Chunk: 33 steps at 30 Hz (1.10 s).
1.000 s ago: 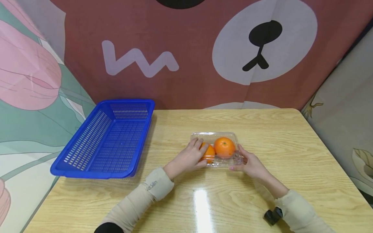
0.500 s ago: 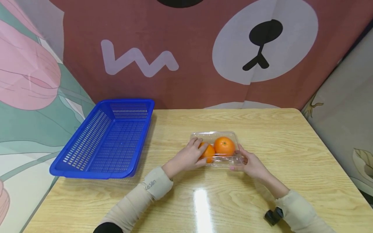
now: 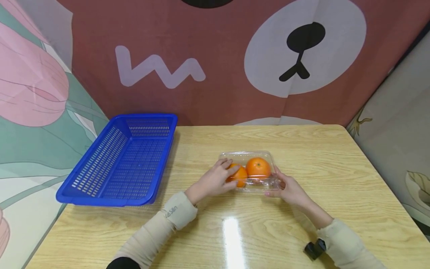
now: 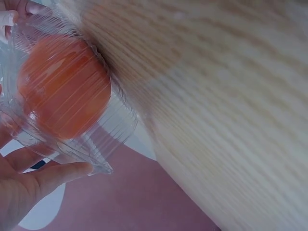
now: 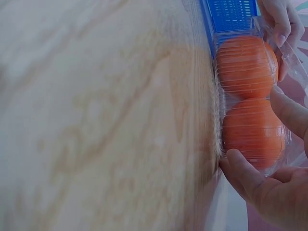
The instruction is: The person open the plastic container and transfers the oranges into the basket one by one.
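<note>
L hand [image 3: 215,179] sits on the left end of the clear plastic tray [image 3: 250,155], fingers curled over the left orange [image 3: 239,175] and gripping it; the left wrist view shows the thumb [image 4: 57,175] under the tray's ribbed wall w/ that fruit [image 4: 62,86] behind the plastic. Looks like a grasp on the fruit itself, not on the container. R hand [image 3: 289,188] pinches the tray's near-right corner, thumb and fingertips [image 5: 250,175] clamped on the rim, prob. to steady the light plastic so it doesn't slide or tip while the other hand works.

Second orange [image 3: 258,167] sits in the right half of the tray, touching the first, not held by either hand. In the right wrist view both fruits lie side by side inside the ribbed shell, tray bottom flat on the wood.

Tray rests mid-tabletop [image 3: 336,168], slightly right of centre. Blue perforated basket [image 3: 124,160] lies well apart to the left, at the tabletop's edge, nothing visible inside. A small black object [image 3: 315,249] shows by the right sleeve; can't tell what it is. Behind: a brown cloth backdrop w/ a bear face [image 3: 304,48].
</note>
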Each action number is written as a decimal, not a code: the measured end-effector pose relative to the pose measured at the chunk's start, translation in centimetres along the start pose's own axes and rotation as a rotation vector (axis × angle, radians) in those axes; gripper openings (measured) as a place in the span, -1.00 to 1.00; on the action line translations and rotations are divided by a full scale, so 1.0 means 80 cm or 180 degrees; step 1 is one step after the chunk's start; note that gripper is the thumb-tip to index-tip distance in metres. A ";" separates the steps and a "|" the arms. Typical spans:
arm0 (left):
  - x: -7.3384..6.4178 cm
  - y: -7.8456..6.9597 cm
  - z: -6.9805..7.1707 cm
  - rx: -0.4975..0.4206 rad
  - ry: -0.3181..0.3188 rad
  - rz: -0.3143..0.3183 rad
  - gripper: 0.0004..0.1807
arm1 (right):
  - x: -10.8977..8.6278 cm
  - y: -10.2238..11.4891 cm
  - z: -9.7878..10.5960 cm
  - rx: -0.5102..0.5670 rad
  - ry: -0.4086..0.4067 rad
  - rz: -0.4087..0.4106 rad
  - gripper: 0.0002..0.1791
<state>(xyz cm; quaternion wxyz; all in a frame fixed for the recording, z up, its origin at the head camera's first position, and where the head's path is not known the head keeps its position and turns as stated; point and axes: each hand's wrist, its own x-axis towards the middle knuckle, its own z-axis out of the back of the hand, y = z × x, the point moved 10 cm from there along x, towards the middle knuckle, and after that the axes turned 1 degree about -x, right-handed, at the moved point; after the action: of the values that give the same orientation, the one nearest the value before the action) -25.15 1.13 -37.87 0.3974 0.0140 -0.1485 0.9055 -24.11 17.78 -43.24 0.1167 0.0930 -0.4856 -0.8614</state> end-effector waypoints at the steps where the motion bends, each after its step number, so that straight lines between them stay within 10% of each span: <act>1: 0.000 0.000 0.000 -0.0014 -0.0014 -0.0009 -0.48 | 0.000 -0.001 0.000 -0.0008 -0.0003 -0.0003 0.04; 19: 0.001 0.000 0.003 -0.0097 -0.0082 -0.0038 -0.51 | -0.001 0.001 0.000 0.0054 0.0010 -0.0016 0.06; 33: 0.004 -0.005 0.011 0.0022 -0.0068 -0.0175 -0.49 | 0.000 -0.002 -0.001 0.0185 -0.0006 0.0007 -0.29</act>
<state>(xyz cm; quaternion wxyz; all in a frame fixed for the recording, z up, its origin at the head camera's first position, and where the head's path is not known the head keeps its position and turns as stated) -25.15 1.36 -36.89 0.4205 0.0292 -0.1492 0.8945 -24.08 17.77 -43.41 0.1144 0.0950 -0.5105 -0.8469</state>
